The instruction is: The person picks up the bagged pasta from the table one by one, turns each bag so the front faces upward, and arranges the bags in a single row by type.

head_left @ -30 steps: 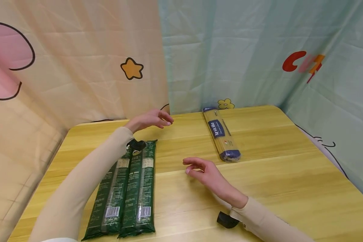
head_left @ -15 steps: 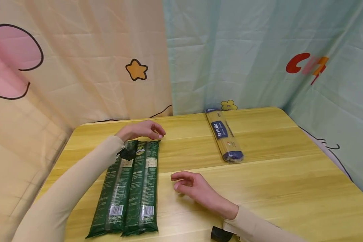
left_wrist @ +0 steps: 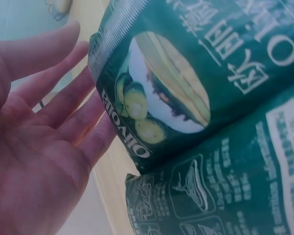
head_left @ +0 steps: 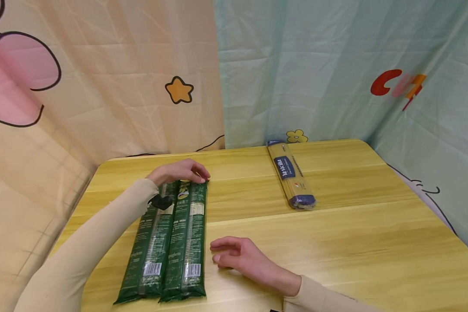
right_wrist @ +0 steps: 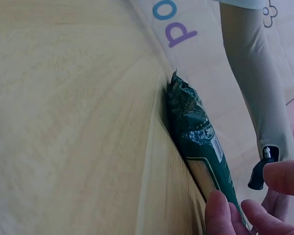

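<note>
Two dark green packets of spaghetti lie side by side, lengthwise, on the wooden table: the left packet (head_left: 144, 260) and the right packet (head_left: 183, 249). My left hand (head_left: 177, 170) reaches over their far ends, fingertips right at the far end of the right packet. In the left wrist view, the left hand (left_wrist: 44, 147) has its thumb and fingers extended at the end of that packet. Beside its right edge, low over the table, is my right hand (head_left: 253, 262) with fingers loosely bent and nothing in them. The right wrist view has its fingers (right_wrist: 218, 215) close to the green packet (right_wrist: 201, 132).
A clear packet of pale pasta with blue ends (head_left: 290, 175) lies at the back right of the wooden table (head_left: 355, 242). Printed curtains (head_left: 316, 65) hang behind the table and along both sides.
My left hand has come down and back to the far end of the right packet. My right hand has moved left and nearer to me, towards that packet's side. The packets keep their place.
</note>
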`<state>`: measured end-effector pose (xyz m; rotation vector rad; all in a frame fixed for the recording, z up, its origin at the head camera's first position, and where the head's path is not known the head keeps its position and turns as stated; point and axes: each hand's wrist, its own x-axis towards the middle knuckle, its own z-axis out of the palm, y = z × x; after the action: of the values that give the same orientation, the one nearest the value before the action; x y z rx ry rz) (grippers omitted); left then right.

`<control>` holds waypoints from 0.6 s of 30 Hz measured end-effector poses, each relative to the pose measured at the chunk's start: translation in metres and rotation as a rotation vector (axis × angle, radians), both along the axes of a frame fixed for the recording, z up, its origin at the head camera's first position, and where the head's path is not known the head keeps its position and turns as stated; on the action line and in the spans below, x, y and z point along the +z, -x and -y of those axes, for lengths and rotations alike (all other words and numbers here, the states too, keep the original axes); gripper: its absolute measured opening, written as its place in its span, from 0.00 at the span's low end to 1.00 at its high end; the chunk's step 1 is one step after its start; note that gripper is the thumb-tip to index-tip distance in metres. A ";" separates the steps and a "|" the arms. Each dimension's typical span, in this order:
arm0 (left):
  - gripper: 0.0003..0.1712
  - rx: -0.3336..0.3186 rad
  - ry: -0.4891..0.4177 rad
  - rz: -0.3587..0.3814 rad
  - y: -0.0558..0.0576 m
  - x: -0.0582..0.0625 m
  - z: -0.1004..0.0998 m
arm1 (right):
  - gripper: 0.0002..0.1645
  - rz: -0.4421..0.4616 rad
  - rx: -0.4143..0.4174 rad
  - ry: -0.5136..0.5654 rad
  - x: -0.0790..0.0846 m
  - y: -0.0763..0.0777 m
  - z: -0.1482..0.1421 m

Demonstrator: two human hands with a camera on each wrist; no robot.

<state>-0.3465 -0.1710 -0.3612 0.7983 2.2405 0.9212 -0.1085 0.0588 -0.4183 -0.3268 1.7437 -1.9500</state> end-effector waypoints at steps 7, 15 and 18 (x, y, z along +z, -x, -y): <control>0.20 -0.012 0.013 -0.011 0.002 -0.004 0.002 | 0.22 0.051 0.019 0.014 -0.003 -0.010 0.007; 0.21 -0.016 0.039 0.014 0.003 -0.007 -0.003 | 0.22 0.048 0.028 0.024 -0.005 -0.017 0.012; 0.21 -0.011 0.049 0.044 0.002 -0.007 -0.004 | 0.23 0.057 0.028 0.039 -0.006 -0.019 0.013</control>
<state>-0.3481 -0.1667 -0.3685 0.7608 2.2096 0.8667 -0.0896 0.0454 -0.4244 -0.3042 1.6585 -1.9570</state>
